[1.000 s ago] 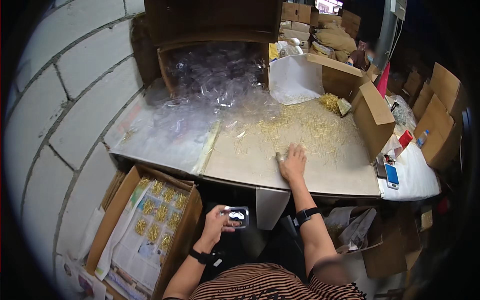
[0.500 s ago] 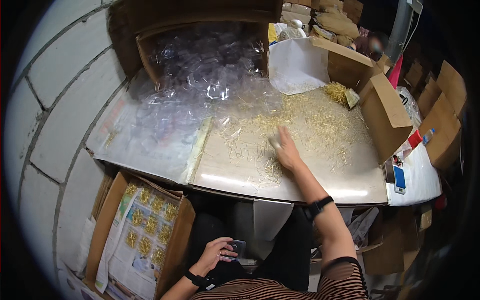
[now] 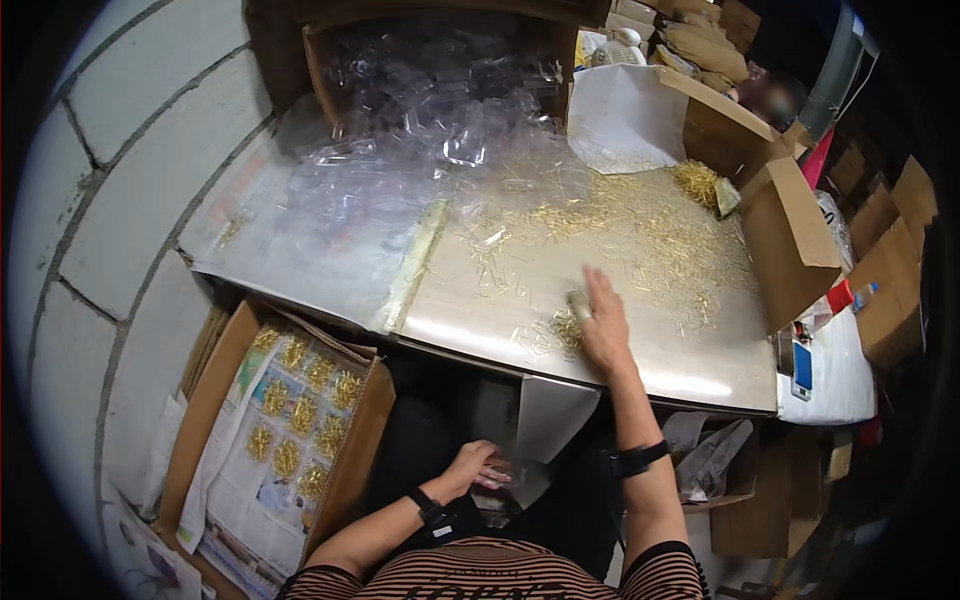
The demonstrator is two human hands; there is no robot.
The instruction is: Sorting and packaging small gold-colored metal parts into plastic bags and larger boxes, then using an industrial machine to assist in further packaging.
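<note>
On the table, my right hand lies on its edge with the fingers stretched out. A pale covering or object shows at its thumb side; I cannot tell which. Against that side gathers a small heap of thin gold-coloured metal pins. More pins are scattered over the table's far and right parts. Low over my lap, my left hand is closed around a small clear plastic box, partly hidden by the fingers.
Clear plastic boxes spill from a large carton at the back left. Below left, an open carton holds filled boxes on newspaper. A carton flap borders the table's right side, near a small blue-topped scale. A block wall rises at left.
My right hand has drawn nearer the table's front edge, bringing pins together beside it. My left hand has moved slightly right and up with the clear box. The whole view has shifted a little.
</note>
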